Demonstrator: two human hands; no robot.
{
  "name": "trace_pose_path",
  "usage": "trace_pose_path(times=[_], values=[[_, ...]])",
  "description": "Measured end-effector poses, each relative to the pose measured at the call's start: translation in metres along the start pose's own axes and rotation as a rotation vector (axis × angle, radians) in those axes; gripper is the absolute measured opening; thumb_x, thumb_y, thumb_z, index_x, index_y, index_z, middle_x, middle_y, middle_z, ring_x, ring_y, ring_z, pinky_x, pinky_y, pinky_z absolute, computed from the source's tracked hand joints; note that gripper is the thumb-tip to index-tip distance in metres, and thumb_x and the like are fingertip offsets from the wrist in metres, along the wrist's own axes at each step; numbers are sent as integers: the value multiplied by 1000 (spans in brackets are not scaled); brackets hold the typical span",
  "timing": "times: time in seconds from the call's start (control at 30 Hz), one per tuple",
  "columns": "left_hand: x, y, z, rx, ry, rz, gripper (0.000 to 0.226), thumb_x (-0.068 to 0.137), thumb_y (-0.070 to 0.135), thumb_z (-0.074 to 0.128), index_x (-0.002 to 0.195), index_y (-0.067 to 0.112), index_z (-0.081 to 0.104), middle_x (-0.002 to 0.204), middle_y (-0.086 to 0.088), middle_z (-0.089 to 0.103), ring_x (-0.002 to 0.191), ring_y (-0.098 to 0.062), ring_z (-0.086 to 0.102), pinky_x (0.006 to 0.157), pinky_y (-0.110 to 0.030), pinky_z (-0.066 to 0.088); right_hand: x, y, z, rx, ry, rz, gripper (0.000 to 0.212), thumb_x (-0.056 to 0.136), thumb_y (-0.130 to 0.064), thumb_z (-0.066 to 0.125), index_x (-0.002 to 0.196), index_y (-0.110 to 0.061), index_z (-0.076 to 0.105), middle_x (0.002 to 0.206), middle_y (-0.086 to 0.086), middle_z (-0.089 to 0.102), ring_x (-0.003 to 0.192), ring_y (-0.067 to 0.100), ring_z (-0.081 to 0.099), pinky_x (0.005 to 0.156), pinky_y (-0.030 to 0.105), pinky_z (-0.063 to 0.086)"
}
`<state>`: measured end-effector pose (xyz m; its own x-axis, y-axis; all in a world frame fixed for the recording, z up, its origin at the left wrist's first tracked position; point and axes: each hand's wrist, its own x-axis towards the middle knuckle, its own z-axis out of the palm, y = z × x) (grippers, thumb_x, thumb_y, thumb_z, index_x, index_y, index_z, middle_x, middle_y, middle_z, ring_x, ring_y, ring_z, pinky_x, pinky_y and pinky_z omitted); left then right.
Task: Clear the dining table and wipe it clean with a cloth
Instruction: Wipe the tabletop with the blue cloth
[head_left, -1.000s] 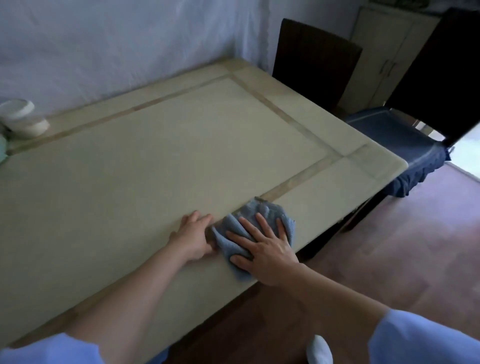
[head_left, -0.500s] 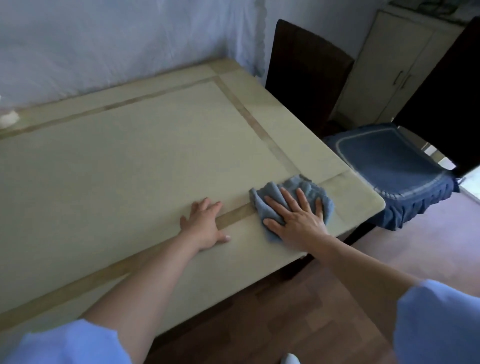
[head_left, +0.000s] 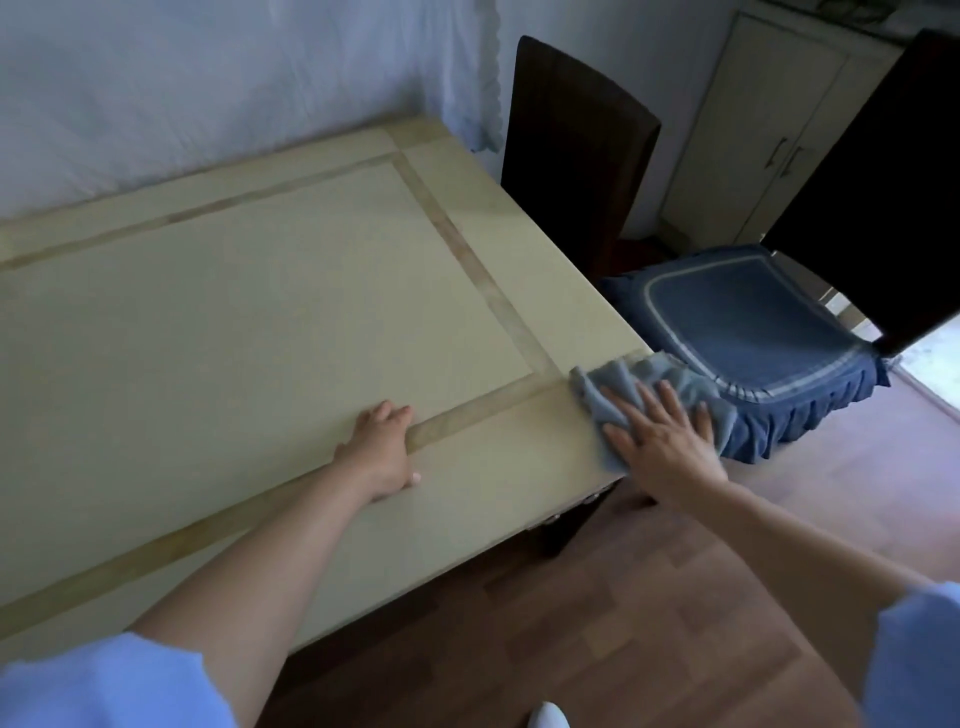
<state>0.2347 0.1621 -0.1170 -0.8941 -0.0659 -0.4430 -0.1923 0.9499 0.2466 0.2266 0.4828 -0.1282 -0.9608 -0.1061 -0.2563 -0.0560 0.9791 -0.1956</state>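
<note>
Right hand (head_left: 660, 441) lies flat on the blue-grey cloth (head_left: 605, 397), fingers spread and straight, pressing down, not curled round it. Cloth is bunched at the near right corner of the table (head_left: 234, 312), reaching the table's right edge; can't tell if it overhangs. Left hand (head_left: 382, 452) rests palm down on the table top, fingers relaxed, holding nothing, across the tan inlay strip (head_left: 483, 410), left of the cloth and apart from it. Both arms wear light blue sleeves (head_left: 104, 680). Chair with blue cushion (head_left: 753, 322) stands just off the table's right edge, near the cloth. Dark chair back (head_left: 571, 156) stands at the table's far right side. Pale cabinet (head_left: 769, 130) is beyond the table, well apart. Wood floor (head_left: 623, 597) lies below the table's near edge.
</note>
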Motion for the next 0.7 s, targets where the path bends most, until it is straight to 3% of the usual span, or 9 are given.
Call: trace_pose_path(times=[0.13,0.23,0.4,0.6,0.7], values=[[-21,17,13,18,19,116,75,84,23,65,146,15,24,157,-5,14,144,-26,16,116,-42,24,2,-30,2,115,92,153,51,99,-44,22,149,-42,13,161,-9,5,148,22,-2,117,52,-5],[-46,21,23,-14,1,141,69,87,21,58,147,20,23,159,-2,8,146,-23,11,118,-40,19,-28,-102,24,134,61,24,51,100,-43,23,149,-39,13,160,-9,1,148,23,-7,117,52,-9],[-88,-22,22,-59,5,94,65,88,16,56,146,17,26,158,-1,12,145,-19,17,118,-32,22,-78,-197,53,94,-72,-194,51,101,-43,18,150,-39,7,160,-10,-8,146,22,-18,115,52,-13],[-116,-65,14,-71,-23,44,66,87,16,57,146,20,27,159,0,10,146,-18,15,118,-31,19,-86,-206,58,72,-158,-208,52,99,-50,16,148,-45,1,159,-14,-10,145,22,-21,114,54,-16],[-121,-57,12,-115,35,33,55,89,17,54,142,18,37,154,-3,25,140,-22,31,114,-33,29,-83,-209,47,204,-201,-226,53,95,-53,26,147,-45,14,160,-12,3,147,22,-9,114,54,-11]])
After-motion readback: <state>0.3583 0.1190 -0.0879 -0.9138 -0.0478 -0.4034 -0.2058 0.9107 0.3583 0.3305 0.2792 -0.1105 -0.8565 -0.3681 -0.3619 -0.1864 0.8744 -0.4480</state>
